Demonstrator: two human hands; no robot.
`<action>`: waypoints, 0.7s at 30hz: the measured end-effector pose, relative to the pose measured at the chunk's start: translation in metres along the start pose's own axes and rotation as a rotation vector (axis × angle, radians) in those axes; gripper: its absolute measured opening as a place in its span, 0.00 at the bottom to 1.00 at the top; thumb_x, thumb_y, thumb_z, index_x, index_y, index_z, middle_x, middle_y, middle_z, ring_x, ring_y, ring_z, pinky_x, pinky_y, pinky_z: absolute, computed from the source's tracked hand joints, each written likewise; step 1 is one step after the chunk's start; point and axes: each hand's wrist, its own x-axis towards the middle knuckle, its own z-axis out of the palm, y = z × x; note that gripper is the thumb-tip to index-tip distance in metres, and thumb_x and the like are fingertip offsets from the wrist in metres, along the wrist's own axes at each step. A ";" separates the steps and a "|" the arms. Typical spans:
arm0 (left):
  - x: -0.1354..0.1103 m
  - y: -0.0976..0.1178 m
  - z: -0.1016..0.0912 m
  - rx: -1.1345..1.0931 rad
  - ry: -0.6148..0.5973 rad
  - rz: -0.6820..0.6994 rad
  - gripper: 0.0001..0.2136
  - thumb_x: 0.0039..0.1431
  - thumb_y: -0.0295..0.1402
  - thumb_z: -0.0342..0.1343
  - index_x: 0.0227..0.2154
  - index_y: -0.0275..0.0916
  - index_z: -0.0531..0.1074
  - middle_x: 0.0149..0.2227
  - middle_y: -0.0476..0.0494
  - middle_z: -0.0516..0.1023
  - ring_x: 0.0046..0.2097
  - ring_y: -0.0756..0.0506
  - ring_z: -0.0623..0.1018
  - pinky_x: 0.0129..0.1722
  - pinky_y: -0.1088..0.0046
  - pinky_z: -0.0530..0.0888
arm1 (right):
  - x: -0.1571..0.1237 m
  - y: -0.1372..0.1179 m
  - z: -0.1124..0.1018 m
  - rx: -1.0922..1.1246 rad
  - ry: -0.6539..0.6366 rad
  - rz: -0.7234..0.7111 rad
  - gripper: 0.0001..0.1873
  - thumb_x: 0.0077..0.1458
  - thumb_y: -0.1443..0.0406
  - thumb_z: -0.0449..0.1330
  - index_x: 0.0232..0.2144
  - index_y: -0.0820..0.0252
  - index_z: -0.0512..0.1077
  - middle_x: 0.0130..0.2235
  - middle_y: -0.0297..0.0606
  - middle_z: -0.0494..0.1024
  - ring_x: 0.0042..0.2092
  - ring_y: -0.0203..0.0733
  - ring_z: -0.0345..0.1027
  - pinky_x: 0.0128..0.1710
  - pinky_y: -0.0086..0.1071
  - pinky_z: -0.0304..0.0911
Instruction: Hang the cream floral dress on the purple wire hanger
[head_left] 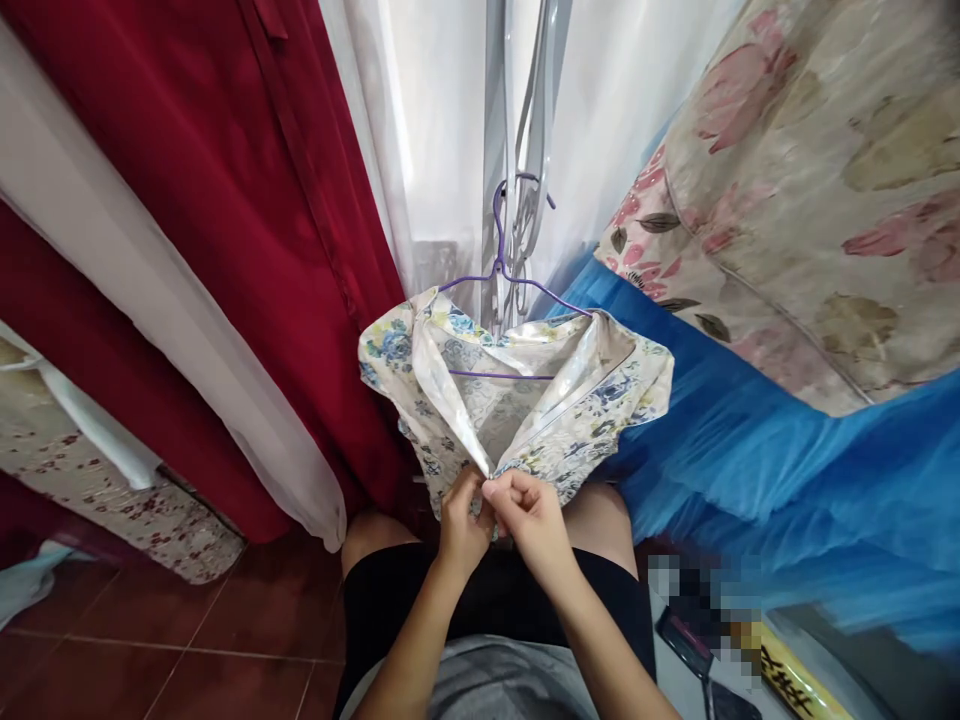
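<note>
A floral blouse (pixel 600 385) with blue and yellow flowers hangs on a purple hanger (pixel 501 268) hooked to a white metal window grille (pixel 517 150). The blouse opens in a V at the neck. My left hand (pixel 459 525) and my right hand (pixel 529 515) meet at the bottom of that V, both with fingers pinched on the front edges of the blouse. What lies between the fingertips is too small to make out.
A dark red curtain (pixel 247 230) and a white sheer curtain (pixel 150 290) hang on the left. A blue net cloth (pixel 787 470) and a pink floral cover (pixel 810 200) fill the right. Red floor tiles (pixel 187 650) lie below left.
</note>
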 end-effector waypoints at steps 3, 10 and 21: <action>-0.001 0.001 -0.007 0.044 -0.042 -0.009 0.06 0.66 0.29 0.54 0.32 0.39 0.70 0.30 0.47 0.74 0.34 0.47 0.76 0.38 0.72 0.71 | 0.017 -0.022 -0.003 0.038 0.059 -0.022 0.18 0.55 0.54 0.67 0.23 0.61 0.72 0.14 0.26 0.62 0.19 0.30 0.48 0.22 0.28 0.45; -0.015 0.012 0.010 0.062 -0.081 -0.083 0.10 0.65 0.31 0.57 0.26 0.39 0.67 0.26 0.50 0.69 0.29 0.50 0.71 0.33 0.75 0.66 | 0.091 -0.118 0.010 0.094 0.066 -0.249 0.19 0.50 0.54 0.70 0.21 0.62 0.73 0.14 0.26 0.62 0.18 0.29 0.45 0.19 0.29 0.41; 0.025 0.022 0.005 0.013 -0.124 0.089 0.05 0.66 0.32 0.58 0.32 0.39 0.71 0.33 0.46 0.76 0.37 0.47 0.77 0.41 0.72 0.72 | 0.084 -0.130 -0.001 -0.104 0.104 -0.447 0.19 0.61 0.50 0.63 0.29 0.58 0.74 0.17 0.27 0.65 0.19 0.31 0.55 0.21 0.27 0.51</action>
